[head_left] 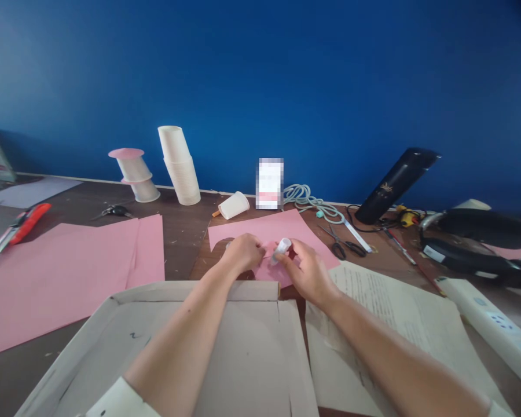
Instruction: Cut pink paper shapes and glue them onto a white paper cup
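My right hand (306,271) grips a small white glue stick (281,249), its tip pointed down and left at a pink paper piece. My left hand (243,252) pinches that small pink paper piece (267,262) and holds it down on a larger pink sheet (269,231). Both hands meet over this sheet, just beyond the far edge of a flat cardboard box tray (191,347). My forearms cross above the tray.
A big pink sheet (65,272) lies at the left with an orange utility knife (21,227). Paper cups (180,165), a tipped cup (233,205), scissors (345,243), a cable coil (306,200), printed paper (386,307) and a power strip (490,324) surround the hands.
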`<action>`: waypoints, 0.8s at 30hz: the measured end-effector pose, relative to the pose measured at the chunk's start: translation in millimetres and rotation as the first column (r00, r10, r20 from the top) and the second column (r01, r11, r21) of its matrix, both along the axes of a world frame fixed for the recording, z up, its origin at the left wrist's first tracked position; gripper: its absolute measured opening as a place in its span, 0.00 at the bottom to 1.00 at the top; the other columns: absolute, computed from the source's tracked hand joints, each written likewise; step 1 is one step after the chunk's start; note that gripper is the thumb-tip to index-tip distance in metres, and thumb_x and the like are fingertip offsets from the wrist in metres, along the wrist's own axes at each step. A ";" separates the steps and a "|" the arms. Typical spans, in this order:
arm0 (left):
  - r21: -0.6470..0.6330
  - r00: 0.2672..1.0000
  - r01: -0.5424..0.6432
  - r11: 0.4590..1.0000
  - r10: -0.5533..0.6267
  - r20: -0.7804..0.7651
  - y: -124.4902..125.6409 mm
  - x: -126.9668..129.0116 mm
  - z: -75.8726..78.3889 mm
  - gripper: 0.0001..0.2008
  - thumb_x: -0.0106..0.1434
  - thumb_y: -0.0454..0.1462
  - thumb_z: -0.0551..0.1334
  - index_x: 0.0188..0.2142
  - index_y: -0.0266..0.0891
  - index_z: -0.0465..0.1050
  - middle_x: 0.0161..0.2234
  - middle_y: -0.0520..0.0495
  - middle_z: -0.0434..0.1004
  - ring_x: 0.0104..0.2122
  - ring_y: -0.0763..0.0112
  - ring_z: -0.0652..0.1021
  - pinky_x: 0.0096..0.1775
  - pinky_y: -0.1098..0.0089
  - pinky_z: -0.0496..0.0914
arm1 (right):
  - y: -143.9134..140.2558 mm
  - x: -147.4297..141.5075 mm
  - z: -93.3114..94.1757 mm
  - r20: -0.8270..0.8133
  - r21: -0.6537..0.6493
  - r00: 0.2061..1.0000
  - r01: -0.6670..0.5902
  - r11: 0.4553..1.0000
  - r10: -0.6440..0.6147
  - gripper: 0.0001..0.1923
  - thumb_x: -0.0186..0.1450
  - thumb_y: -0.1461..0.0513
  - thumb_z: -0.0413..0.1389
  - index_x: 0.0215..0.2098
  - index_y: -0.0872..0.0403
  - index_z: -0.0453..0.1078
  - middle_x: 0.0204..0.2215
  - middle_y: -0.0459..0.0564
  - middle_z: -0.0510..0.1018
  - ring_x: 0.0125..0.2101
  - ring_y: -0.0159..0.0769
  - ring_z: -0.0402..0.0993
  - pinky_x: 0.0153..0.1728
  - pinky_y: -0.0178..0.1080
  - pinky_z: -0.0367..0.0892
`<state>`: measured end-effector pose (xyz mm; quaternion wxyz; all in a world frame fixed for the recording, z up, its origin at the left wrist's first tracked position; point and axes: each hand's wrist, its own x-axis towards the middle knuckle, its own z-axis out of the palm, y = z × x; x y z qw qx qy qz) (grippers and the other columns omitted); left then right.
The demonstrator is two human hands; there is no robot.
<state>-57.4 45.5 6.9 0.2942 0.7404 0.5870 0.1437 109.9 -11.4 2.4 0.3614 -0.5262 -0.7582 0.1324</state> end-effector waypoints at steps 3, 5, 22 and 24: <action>0.006 1.000 0.010 1.000 -0.010 -0.007 -0.2 -0.9 -0.7 0.13 0.56 0.42 0.56 0.20 0.38 0.69 0.22 0.48 0.71 0.21 0.72 0.67 0.24 0.72 0.57 | -1.1 -1.9 -2.8 0.034 -0.023 0.998 -0.059 0.998 0.060 0.10 0.64 0.57 0.52 0.41 0.52 0.67 0.32 0.48 0.76 0.33 0.38 0.69 0.37 0.38 0.62; 0.029 1.000 0.017 0.999 -0.016 -0.013 -0.1 -1.2 -1.7 0.13 0.56 0.42 0.56 0.20 0.38 0.69 0.22 0.48 0.71 0.22 0.72 0.67 0.24 0.71 0.57 | -1.5 -3.1 -5.2 0.066 -0.008 0.996 -0.057 0.998 0.057 0.08 0.64 0.58 0.52 0.40 0.52 0.67 0.31 0.48 0.75 0.32 0.38 0.69 0.36 0.38 0.61; 0.062 0.999 0.027 0.998 -0.025 -0.030 0.0 -1.1 -4.0 0.14 0.56 0.42 0.55 0.19 0.38 0.68 0.21 0.48 0.71 0.21 0.72 0.68 0.25 0.71 0.57 | -4.5 -6.1 -2.0 0.190 0.051 0.981 -0.034 0.998 0.024 0.06 0.64 0.60 0.51 0.37 0.53 0.66 0.29 0.48 0.74 0.32 0.39 0.68 0.36 0.39 0.59; 0.066 0.999 0.031 0.997 -0.030 -0.027 -0.4 -1.3 -3.7 0.14 0.56 0.42 0.56 0.19 0.38 0.68 0.21 0.48 0.71 0.21 0.72 0.67 0.24 0.72 0.57 | -4.6 -6.2 -1.1 0.196 0.043 0.979 -0.066 0.997 0.056 0.06 0.64 0.59 0.51 0.38 0.52 0.66 0.30 0.48 0.74 0.33 0.39 0.68 0.37 0.39 0.59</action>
